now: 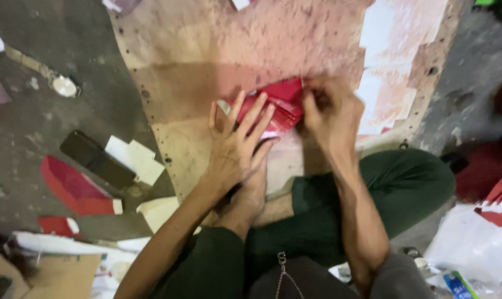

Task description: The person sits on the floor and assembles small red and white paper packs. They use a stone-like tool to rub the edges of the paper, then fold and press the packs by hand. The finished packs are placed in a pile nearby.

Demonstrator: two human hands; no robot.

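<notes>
A small stack of red paper pieces (281, 102) lies on a worn, pink-stained wooden board (206, 50). My left hand (237, 147) rests flat on the stack's left end, fingers spread apart. At the stack's right edge, my right hand (328, 113) has its fingers curled onto the red paper; the motion is blurred there. My bare foot (251, 194) sits on the board just below my left hand, and my legs in dark green trousers are folded beneath.
Pale paper sheets (386, 72) lie on the board's right side. On the grey floor at left are a dark flat phone-like object (96, 159), white paper scraps (135, 158), red paper pieces (74, 188) and a round metal lid (64, 86). A plastic bag (472, 243) sits at right.
</notes>
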